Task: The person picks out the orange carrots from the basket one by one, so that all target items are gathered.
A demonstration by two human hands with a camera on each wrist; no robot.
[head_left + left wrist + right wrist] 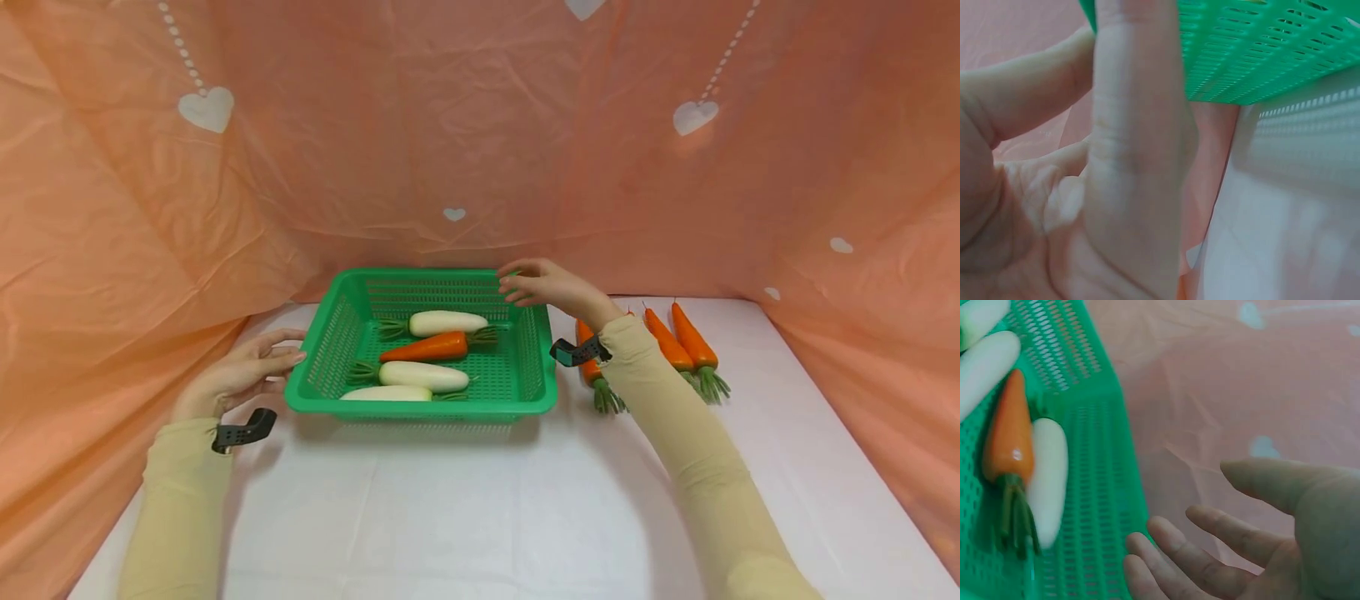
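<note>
A green plastic basket (420, 407) holds several white radishes and one orange carrot (426, 347). One radish (448, 323) lies at the back; others lie in front of the carrot, beside a second radish (423, 377). My left hand (243, 371) is at the basket's left side, its fingertips at the rim and fingers extended. Close up in the left wrist view, a finger (1138, 137) covers part of the basket's slotted wall (1241, 56). My right hand (551, 286) hovers by the back right corner, fingers spread and holding nothing, as the right wrist view shows.
To the right of the basket, several loose carrots lie on the white table (420, 517), including one carrot (693, 337) at the far right and another (588, 367) partly behind the right forearm. An orange-pink cloth (450, 125) with hearts hangs around the back and sides.
</note>
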